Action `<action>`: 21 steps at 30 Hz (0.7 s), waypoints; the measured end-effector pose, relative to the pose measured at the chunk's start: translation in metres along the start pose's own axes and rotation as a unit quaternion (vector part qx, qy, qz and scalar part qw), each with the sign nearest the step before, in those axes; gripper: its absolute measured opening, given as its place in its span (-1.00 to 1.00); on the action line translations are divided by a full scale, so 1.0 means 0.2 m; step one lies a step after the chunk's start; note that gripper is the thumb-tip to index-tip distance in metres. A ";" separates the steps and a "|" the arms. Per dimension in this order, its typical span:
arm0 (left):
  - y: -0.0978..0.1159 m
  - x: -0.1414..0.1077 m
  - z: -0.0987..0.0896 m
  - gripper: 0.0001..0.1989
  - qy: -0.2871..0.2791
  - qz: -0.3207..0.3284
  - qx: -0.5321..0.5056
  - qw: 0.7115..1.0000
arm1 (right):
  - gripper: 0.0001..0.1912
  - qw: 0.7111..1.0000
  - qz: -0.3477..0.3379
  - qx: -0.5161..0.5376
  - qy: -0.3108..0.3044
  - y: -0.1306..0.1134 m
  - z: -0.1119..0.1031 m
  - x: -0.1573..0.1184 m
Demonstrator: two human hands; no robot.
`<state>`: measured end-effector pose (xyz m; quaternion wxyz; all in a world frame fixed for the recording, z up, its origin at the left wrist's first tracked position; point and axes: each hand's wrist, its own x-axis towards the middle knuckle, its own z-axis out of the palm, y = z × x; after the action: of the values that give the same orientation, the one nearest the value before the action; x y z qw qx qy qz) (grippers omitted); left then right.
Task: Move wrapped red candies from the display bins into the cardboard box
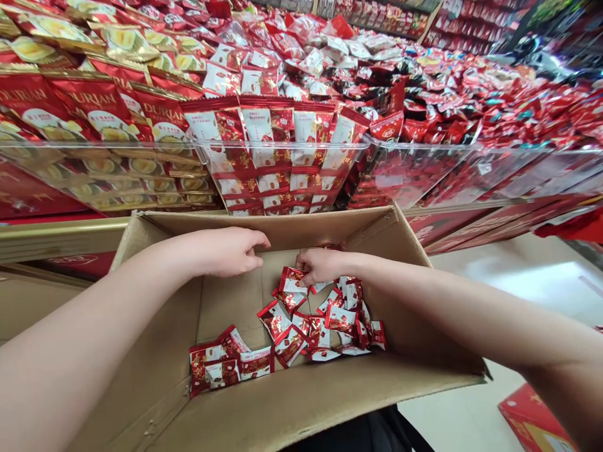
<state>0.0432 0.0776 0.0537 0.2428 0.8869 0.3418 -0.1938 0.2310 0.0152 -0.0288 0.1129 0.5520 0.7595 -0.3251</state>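
Both arms reach into a deep cardboard box [226,307]. My left hand [230,251] hovers inside it near the far wall, thumb and forefinger apart, with nothing between them. In my right hand [323,265], the fingers pinch the edge of a red-and-white snack packet [292,280]; part of the grip is hidden behind the fingers. Loose packets [342,318] of the same kind lie on the box bottom below and right of that hand. Several more packets [223,375] are bunched in the near left corner.
Beyond the box, a clear plastic bin [282,145] holds upright rows of matching packets. Durian packets [101,103] fill the bin at left. Mixed red-wrapped snacks [494,94] spread to the right. A red carton [532,414] stands on the floor at lower right.
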 end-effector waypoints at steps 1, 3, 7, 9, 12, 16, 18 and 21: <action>0.00 0.00 0.00 -0.49 -0.003 -0.001 0.000 1.000 | -0.65 0.999 0.008 -0.044 0.002 0.00 0.02 0.01; 0.00 0.00 0.01 -0.47 -0.011 -0.004 0.005 1.000 | -0.66 0.995 0.017 -0.095 -0.004 -0.02 0.05 0.02; -0.02 0.01 0.01 -0.44 -0.035 -0.008 -0.003 0.999 | -0.78 0.984 -0.014 -0.125 -0.123 -0.07 0.13 0.00; -0.02 0.02 0.01 -0.43 -0.038 -0.006 -0.004 0.999 | -0.80 0.973 -0.036 -0.133 -0.182 -0.08 0.17 -0.01; -0.03 0.03 0.01 -0.42 -0.041 -0.007 -0.001 0.999 | -0.75 0.963 -0.059 -0.143 -0.219 -0.08 0.24 -0.01; -0.04 0.03 0.01 -0.41 -0.040 -0.015 -0.001 0.999 | -0.76 0.964 -0.090 -0.128 -0.217 -0.05 0.24 0.01; -0.04 0.03 0.01 -0.42 -0.041 -0.019 -0.001 0.999 | -0.77 0.968 -0.095 -0.118 -0.200 -0.04 0.20 0.03; -0.03 0.03 0.01 -0.42 -0.045 -0.027 -0.011 0.999 | -0.77 0.980 -0.072 -0.116 -0.143 -0.04 0.13 0.04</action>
<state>0.0428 0.0833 0.0476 0.2623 0.8652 0.3561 -0.2361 0.2160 0.0036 -0.0497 0.2595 0.4274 0.8057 -0.3177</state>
